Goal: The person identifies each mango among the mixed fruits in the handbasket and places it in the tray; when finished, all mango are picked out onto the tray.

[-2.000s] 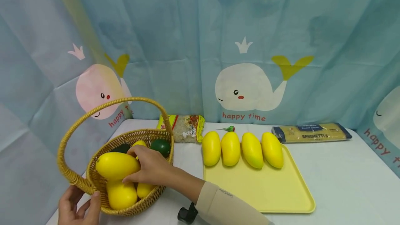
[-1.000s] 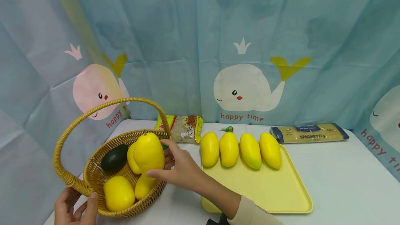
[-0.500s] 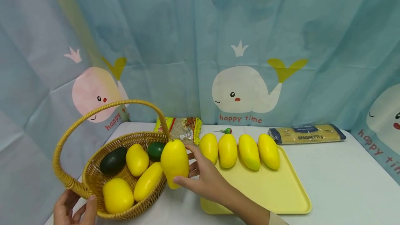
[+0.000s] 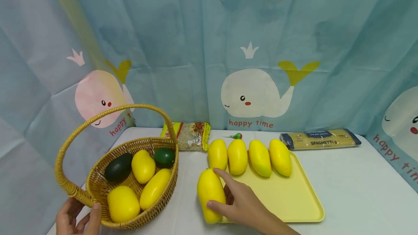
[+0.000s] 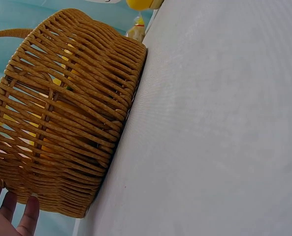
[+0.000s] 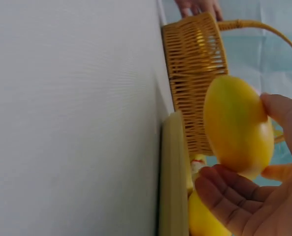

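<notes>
My right hand (image 4: 241,202) holds a yellow mango (image 4: 210,195) between thumb and fingers, over the near left corner of the yellow tray (image 4: 287,202). The right wrist view shows the mango (image 6: 237,125) lifted above the tray's level. At the lower left, my left hand (image 4: 78,218) grips the rim of the wicker basket (image 4: 163,202) near the handle's base. Inside the basket lie several yellow mangoes (image 4: 123,204), a dark green avocado (image 4: 118,167) and a smaller green fruit (image 4: 164,157). Four-in-a-row style, several mangoes (image 4: 237,157) lie along the tray's far edge.
Behind the basket is a clear and yellow food bag (image 4: 192,136). A small green and red item (image 4: 237,136) lies behind the tray. The spaghetti pack (image 4: 321,139) sits at the back right. A blue whale-print curtain (image 4: 183,46) hangs behind the white table.
My right hand has lifted a mango out of the basket and carried it right to the tray's near left corner. My left hand has stayed on the basket's rim.
</notes>
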The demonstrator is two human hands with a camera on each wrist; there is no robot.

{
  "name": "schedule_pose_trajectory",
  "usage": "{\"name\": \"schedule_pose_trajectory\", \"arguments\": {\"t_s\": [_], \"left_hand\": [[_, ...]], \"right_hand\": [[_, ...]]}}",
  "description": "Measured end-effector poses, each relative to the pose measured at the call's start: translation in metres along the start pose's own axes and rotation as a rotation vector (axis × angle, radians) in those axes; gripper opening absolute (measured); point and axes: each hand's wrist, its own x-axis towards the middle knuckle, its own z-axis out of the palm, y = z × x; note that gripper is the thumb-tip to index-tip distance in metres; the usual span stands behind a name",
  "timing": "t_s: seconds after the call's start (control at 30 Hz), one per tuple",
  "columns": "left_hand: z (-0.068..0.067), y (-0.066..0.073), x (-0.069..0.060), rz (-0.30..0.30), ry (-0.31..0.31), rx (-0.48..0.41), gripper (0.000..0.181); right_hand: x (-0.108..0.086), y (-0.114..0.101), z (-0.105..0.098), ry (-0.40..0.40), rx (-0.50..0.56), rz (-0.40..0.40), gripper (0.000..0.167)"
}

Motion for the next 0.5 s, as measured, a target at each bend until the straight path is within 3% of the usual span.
{"name": "schedule_pose_trajectory", "arguments": {"t_s": [0.23, 0.5], "left_hand": [[0.0, 0.01, -0.005, -0.005, 0.002, 0.006, 0.059], [-0.002, 0.02, -0.011, 0.007, -0.003, 0.002, 0.059]], "right_hand": [[-0.009, 0.006, -0.003, -0.057, -0.06, 0.108, 0.075], [-0.01, 0.009, -0.002, -0.06, -0.095, 0.183, 0.076]]}}
